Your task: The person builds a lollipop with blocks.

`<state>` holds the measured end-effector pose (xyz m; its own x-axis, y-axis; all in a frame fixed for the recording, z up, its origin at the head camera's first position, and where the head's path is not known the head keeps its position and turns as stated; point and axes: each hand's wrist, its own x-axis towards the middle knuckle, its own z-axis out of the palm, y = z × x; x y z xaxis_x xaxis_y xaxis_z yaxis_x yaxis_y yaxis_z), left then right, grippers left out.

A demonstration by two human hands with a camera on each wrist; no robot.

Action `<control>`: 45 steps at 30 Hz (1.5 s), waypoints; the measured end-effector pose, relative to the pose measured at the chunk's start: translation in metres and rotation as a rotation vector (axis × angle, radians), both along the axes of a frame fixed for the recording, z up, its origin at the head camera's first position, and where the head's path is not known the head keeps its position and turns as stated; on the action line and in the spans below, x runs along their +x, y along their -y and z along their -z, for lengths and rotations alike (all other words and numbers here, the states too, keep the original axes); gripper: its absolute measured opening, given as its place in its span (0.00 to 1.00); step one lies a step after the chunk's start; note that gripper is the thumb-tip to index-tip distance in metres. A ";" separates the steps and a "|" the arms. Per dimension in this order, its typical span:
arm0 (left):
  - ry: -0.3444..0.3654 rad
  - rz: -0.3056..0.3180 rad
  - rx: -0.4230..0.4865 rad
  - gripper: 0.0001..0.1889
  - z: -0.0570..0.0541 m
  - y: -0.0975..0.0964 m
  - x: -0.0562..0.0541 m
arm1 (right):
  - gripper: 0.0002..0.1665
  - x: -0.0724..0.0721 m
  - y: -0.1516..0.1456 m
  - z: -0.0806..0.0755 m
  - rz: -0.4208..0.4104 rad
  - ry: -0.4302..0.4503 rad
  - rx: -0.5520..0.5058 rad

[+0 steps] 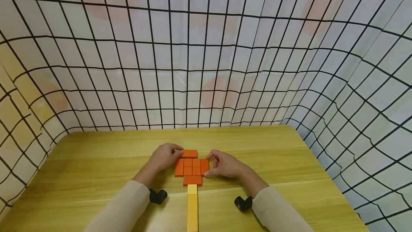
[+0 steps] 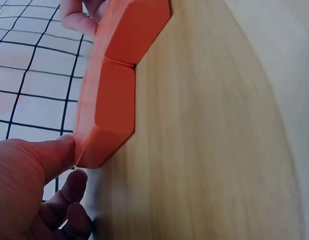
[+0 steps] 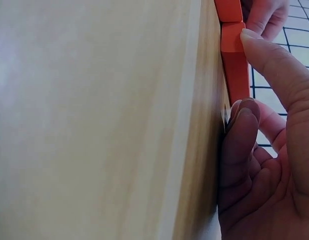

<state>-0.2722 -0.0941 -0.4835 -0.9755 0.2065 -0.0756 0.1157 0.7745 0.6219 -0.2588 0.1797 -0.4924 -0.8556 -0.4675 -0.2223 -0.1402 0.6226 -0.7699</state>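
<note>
Flat orange blocks lie together on the table in a compact, flower-like shape. My left hand [image 1: 163, 156] is at the left end of the top orange block [image 1: 190, 154], its thumb and forefinger pinching that end. Seen from the left wrist, the thumb [image 2: 59, 155] touches a block's corner while other fingers curl below. On the opposite side, my right hand [image 1: 226, 164] holds the right orange block [image 1: 205, 167], thumb at its near corner and forefinger at its far corner. In the right wrist view, the thumb [image 3: 267, 55] presses against the orange block [image 3: 235, 65].
Below the orange shape, a short light-yellow block [image 1: 192, 189] and a long yellow block [image 1: 192, 212] form a straight line toward me. The wood-grain table [image 1: 106, 167] is bordered at the back and sides by black netting [image 1: 188, 71] before a pale sheet.
</note>
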 end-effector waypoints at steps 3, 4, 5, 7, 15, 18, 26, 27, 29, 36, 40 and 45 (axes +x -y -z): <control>0.011 -0.004 0.005 0.14 0.001 -0.002 0.000 | 0.29 -0.001 0.000 0.001 -0.004 -0.002 0.004; 0.012 -0.004 0.005 0.14 0.001 -0.002 0.000 | 0.29 -0.001 0.000 0.001 -0.006 -0.003 0.003; 0.013 -0.005 0.005 0.14 0.002 -0.003 0.000 | 0.29 -0.001 0.000 0.001 -0.007 -0.004 0.004; 0.011 -0.002 0.004 0.14 0.002 -0.004 -0.001 | 0.29 -0.001 0.000 0.001 -0.005 -0.002 0.005; 0.000 0.004 -0.004 0.13 0.002 -0.006 0.000 | 0.29 -0.001 -0.001 0.001 0.002 0.005 -0.006; 0.004 0.002 -0.005 0.13 0.002 -0.006 0.000 | 0.30 -0.001 0.000 0.000 0.005 0.010 -0.013; 0.016 0.008 -0.003 0.13 0.003 -0.007 -0.001 | 0.30 -0.001 0.000 0.000 0.005 0.010 -0.004; 0.020 0.006 0.000 0.13 0.004 -0.007 -0.001 | 0.30 -0.001 0.000 0.000 0.005 0.009 -0.004; 0.022 0.005 0.004 0.13 0.004 -0.007 -0.001 | 0.30 -0.001 0.000 0.001 0.006 0.006 -0.001; 0.013 0.010 0.012 0.13 0.004 -0.007 -0.002 | 0.29 -0.001 0.001 -0.001 0.003 0.002 0.003; 0.013 0.013 0.013 0.13 0.003 -0.007 -0.002 | 0.29 -0.001 0.000 -0.002 0.002 0.002 0.008; 0.014 0.015 0.018 0.13 0.004 -0.006 0.000 | 0.29 -0.001 0.000 -0.002 -0.001 0.005 -0.001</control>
<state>-0.2726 -0.0877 -0.4873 -0.9711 0.2230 -0.0852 0.1189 0.7613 0.6374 -0.2597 0.1796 -0.4908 -0.8537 -0.4689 -0.2267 -0.1369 0.6220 -0.7709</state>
